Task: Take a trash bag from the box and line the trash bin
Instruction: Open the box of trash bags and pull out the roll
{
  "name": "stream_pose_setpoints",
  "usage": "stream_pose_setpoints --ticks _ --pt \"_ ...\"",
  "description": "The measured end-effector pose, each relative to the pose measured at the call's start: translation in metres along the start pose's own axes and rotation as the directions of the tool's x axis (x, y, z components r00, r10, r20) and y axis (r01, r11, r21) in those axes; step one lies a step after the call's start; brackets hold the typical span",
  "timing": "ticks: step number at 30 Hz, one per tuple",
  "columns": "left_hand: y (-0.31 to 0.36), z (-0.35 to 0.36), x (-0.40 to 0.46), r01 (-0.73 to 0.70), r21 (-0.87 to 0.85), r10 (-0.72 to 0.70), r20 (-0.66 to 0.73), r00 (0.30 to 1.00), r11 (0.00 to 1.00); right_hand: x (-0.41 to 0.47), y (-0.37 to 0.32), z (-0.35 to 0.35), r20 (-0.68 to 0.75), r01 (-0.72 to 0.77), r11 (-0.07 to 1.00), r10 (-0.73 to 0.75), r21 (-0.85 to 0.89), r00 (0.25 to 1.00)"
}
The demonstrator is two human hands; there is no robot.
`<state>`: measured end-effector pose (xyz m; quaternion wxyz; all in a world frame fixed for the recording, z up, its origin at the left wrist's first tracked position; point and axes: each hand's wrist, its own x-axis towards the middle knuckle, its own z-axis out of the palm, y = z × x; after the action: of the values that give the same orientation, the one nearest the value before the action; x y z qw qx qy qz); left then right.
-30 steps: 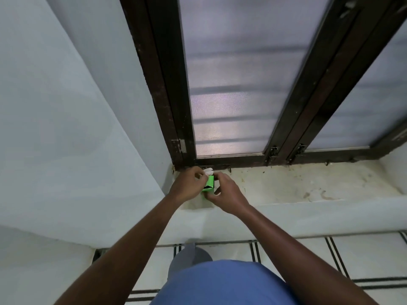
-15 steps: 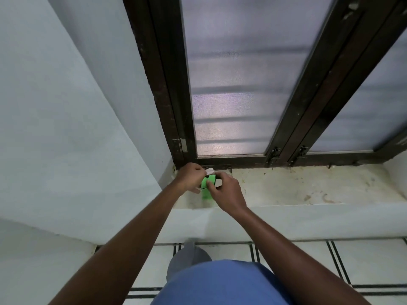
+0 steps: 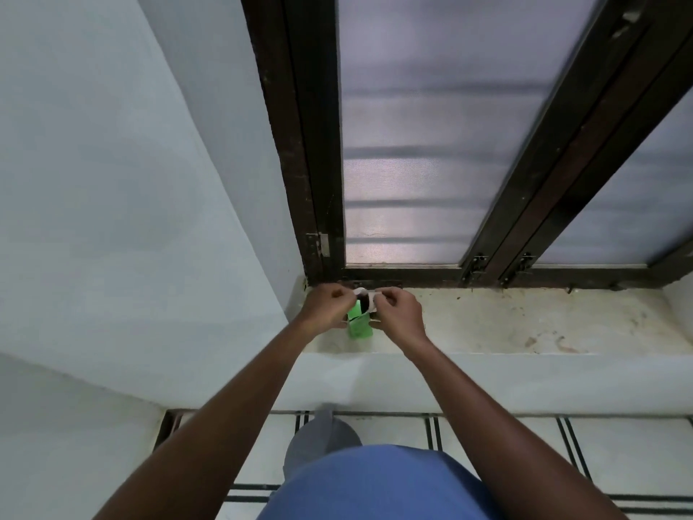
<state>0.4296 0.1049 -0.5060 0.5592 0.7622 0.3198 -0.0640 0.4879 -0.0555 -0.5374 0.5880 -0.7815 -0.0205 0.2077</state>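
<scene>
A small green box [image 3: 359,326] stands upright at the left end of the pale window ledge [image 3: 525,324]. Its white top flaps are spread apart and something dark shows inside the opening. My left hand [image 3: 327,307] pinches the left flap and presses against the box's left side. My right hand [image 3: 397,313] pinches the right flap at the top. Both sets of fingers are closed on the flaps. No trash bin is in view.
A dark-framed frosted window [image 3: 405,163] rises right behind the box. A pale wall [image 3: 131,182] closes in on the left. Below the ledge lies tiled floor [image 3: 618,456] with dark lines, and a grey-clad knee [image 3: 322,441] under a blue shirt.
The box has been turned upright on the ledge and its top flaps pulled apart by both hands. My hands sit slightly wider apart than a second ago.
</scene>
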Motion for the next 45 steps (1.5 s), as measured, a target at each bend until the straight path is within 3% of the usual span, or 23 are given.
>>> stream_pose_setpoints --ticks 4,9,12,17,20,23,25,27,29,31,38,41,45 --pt "-0.004 0.007 0.0 -0.075 0.184 0.091 -0.077 0.993 0.98 -0.004 0.014 -0.005 0.018 -0.036 0.989 0.034 0.142 0.999" --pt "0.004 0.014 0.002 -0.103 0.323 0.145 -0.107 0.984 0.941 -0.009 0.018 -0.004 -0.028 0.017 0.993 -0.014 0.119 1.0" --pt "0.007 0.01 0.001 -0.077 0.207 0.098 -0.093 0.991 0.975 -0.012 0.018 -0.003 -0.009 0.055 0.998 -0.055 0.035 0.998" --pt "-0.009 -0.002 -0.005 0.067 -0.229 -0.05 0.078 0.996 0.971 -0.026 0.022 -0.003 0.1 0.207 0.97 -0.195 -0.128 0.976" --pt "-0.028 -0.005 -0.006 0.057 -0.258 -0.033 0.099 0.995 0.965 -0.026 0.025 0.001 0.103 0.265 0.948 -0.25 -0.174 0.963" --pt "-0.035 -0.005 -0.01 -0.031 -0.075 0.028 -0.04 0.999 0.997 -0.026 0.026 0.002 0.099 0.28 0.938 -0.265 -0.203 0.959" --pt "-0.03 -0.005 -0.018 -0.184 0.192 0.221 -0.191 0.956 0.964 -0.026 0.025 0.001 0.102 0.278 0.936 -0.262 -0.218 0.96" --pt "-0.017 -0.005 -0.024 -0.346 0.431 0.438 -0.134 0.889 0.834 -0.027 0.024 0.0 0.115 0.295 0.926 -0.275 -0.235 0.954" --pt "-0.003 -0.006 -0.024 -0.424 0.629 0.525 0.029 0.851 0.652 -0.028 0.023 0.0 0.133 0.313 0.914 -0.288 -0.257 0.948" --pt "0.012 -0.007 -0.018 -0.411 0.752 0.493 0.133 0.86 0.514 -0.028 0.022 -0.001 0.147 0.317 0.905 -0.285 -0.285 0.947" --pt "0.062 0.005 -0.006 -0.311 0.922 0.272 0.245 0.931 0.233 -0.025 0.025 -0.003 0.173 0.329 0.889 -0.287 -0.317 0.942" --pt "0.07 0.011 -0.004 -0.317 0.926 0.193 0.28 0.94 0.203 -0.023 0.03 -0.001 0.173 0.341 0.872 -0.297 -0.35 0.939" --pt "0.067 0.011 0.001 -0.322 0.891 0.105 0.304 0.947 0.319 -0.022 0.041 0.005 0.185 0.325 0.876 -0.274 -0.356 0.944"
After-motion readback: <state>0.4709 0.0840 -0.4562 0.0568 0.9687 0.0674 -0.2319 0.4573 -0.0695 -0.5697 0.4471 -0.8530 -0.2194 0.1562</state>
